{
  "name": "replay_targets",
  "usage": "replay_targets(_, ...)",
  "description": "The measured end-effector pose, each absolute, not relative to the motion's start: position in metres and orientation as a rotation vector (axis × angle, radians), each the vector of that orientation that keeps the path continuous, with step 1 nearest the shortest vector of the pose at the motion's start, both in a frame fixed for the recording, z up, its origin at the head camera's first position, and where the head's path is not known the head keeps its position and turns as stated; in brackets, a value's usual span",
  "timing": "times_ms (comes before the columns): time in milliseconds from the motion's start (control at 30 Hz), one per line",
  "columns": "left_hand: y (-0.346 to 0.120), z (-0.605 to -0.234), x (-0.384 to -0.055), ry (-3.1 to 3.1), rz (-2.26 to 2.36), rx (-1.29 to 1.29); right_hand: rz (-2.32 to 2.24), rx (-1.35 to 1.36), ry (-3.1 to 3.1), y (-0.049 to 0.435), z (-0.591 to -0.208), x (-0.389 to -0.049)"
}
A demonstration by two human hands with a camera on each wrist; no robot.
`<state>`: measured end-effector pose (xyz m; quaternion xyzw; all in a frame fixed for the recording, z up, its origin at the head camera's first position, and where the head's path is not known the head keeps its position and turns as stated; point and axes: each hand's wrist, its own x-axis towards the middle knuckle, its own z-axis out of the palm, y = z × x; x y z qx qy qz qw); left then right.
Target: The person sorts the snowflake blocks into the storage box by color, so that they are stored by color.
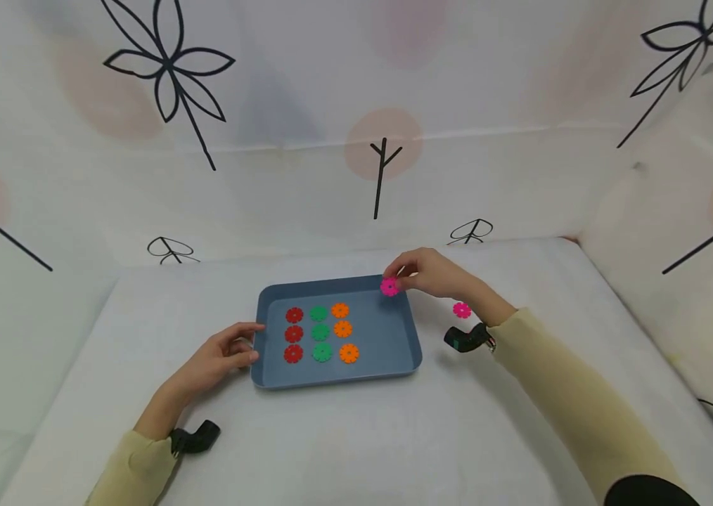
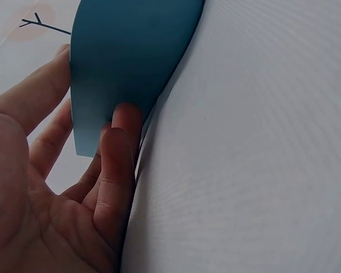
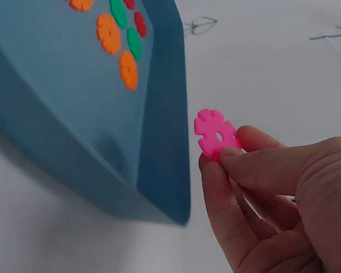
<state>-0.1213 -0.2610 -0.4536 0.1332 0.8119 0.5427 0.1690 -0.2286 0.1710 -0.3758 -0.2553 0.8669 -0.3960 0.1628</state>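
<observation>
The right hand (image 1: 435, 273) pinches a pink flower-shaped disc (image 3: 213, 133) between thumb and fingertips, over the tray's far right corner in the head view. At the left end of the blue-grey tray (image 1: 384, 362), the left hand (image 1: 214, 358) holds the edge. In the left wrist view, its lower fingers press the outer wall (image 2: 131, 51) while other fingertips reach the rim. On the tray lie three columns of notched flower discs: three red (image 1: 294, 334), three green (image 1: 320, 332) and three orange (image 1: 343, 329).
Another pink disc (image 1: 462, 310) lies on the white tablecloth (image 1: 331, 443), right of the tray and beneath the right forearm. Black wrist cameras (image 1: 195, 438) stick out from both wrists. A printed fabric backdrop (image 1: 306, 197) rises behind and beside the table.
</observation>
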Motion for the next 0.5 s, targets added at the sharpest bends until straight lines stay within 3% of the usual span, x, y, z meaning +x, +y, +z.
replay_targets(500,-0.26,-0.45,-0.121,2.297,1.532,0.351,-1.125,-0.893,2.423,0.115,-0.402,-0.239)
